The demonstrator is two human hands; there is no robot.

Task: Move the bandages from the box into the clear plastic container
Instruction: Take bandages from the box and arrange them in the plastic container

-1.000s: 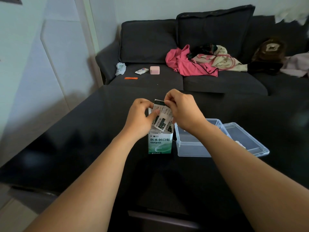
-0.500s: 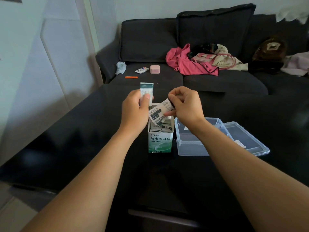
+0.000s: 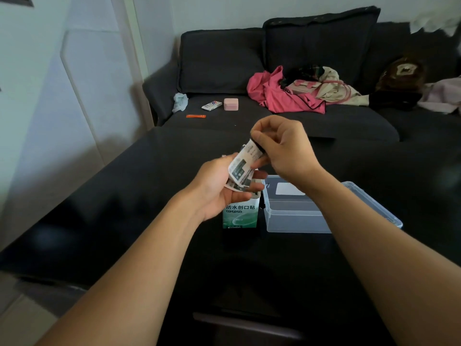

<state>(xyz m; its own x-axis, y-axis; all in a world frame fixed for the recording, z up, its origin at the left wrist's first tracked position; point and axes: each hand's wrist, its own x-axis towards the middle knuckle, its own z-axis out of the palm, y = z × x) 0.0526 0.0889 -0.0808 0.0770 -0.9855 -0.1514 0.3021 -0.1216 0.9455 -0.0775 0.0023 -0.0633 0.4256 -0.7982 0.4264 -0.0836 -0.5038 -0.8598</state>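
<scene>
Bandages (image 3: 243,168) lifted above box (image 3: 240,214), pinched by right hand (image 3: 282,151), cupped in left hand (image 3: 224,186); none visibly in clear plastic container (image 3: 296,216) yet; transfer pending.

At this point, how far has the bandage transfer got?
Done: a bunch of bandages is out of the box. In hand: both the left hand and right hand hold it above the box. Left: placing them in the clear plastic container.
</scene>
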